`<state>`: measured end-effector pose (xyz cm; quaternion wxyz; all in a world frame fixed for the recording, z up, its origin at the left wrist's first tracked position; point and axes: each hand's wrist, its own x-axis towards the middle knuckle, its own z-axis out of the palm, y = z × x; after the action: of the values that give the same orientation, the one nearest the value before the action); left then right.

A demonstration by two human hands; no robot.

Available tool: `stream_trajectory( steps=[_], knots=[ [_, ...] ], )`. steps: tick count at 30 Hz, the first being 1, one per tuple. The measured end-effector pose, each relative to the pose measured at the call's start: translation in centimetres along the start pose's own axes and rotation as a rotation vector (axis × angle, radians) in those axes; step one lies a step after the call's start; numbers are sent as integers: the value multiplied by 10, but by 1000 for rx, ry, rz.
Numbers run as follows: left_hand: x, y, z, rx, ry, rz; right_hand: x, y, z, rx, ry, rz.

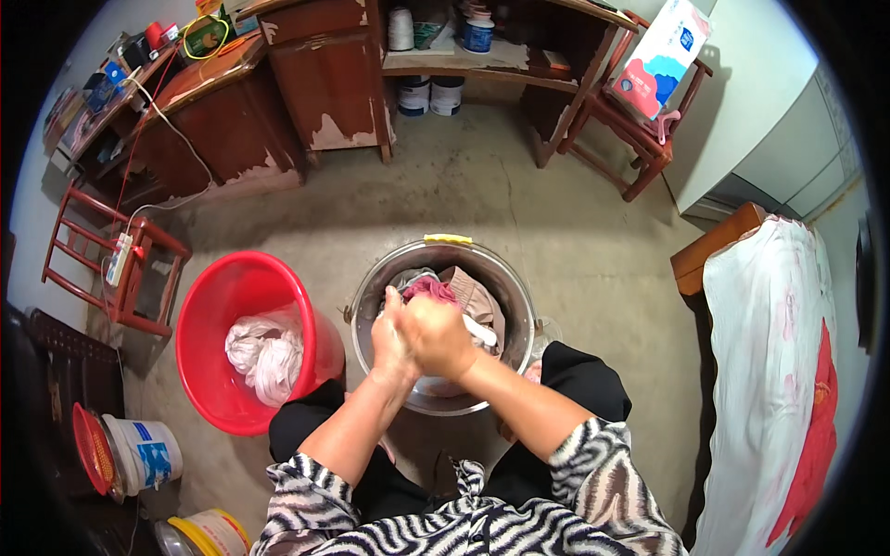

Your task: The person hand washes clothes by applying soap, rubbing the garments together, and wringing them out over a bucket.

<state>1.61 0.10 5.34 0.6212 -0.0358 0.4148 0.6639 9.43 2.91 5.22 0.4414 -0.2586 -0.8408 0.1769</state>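
Observation:
My left hand point(393, 337) and my right hand point(439, 333) are pressed together over a round metal tub point(519, 278). Dark pink cloth point(427, 286) shows just beyond my knuckles; whether my fingers grip it or another piece is hidden. Inside the tub lie beige cloth point(475, 295), grey cloth point(414, 278) and something white point(480, 332). The tub's far rim carries a yellow grip. To its left a red plastic bucket point(240, 267) tilts, with twisted whitish cloth point(268, 354) in it.
A red wooden chair point(156, 236) with a power strip point(119, 259) stands at left, its cord running to a worn desk point(323, 90). Lidded buckets point(149, 452) sit lower left. Another chair point(605, 115) bears a tissue pack point(660, 62). White cloth point(758, 347) covers furniture at right.

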Motion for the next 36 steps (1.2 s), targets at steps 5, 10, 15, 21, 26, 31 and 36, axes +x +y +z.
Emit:
stream_trajectory(
  steps=[5, 10, 15, 21, 26, 31, 36],
  knots=[
    [4, 6, -18, 52, -31, 37, 7, -16, 3, -86, 47, -53],
    [4, 11, -6, -37, -121, -77, 6, -11, 3, -33, 44, -61],
    [15, 9, -34, 369, -585, -19, 29, 32, -17, 287, 88, 605],
    [-24, 22, 2, 675, -540, -2, 36, 29, -39, 877, 58, 885],
    [-12, 34, -1, 271, -456, -10, 6, 49, -32, 985, -333, 1052],
    [9, 43, -23, 104, -384, 128, 12, 30, -52, 758, -578, 850],
    [4, 39, -12, -11, -256, 149, 7, 32, -58, 770, -535, 832]
  ],
)
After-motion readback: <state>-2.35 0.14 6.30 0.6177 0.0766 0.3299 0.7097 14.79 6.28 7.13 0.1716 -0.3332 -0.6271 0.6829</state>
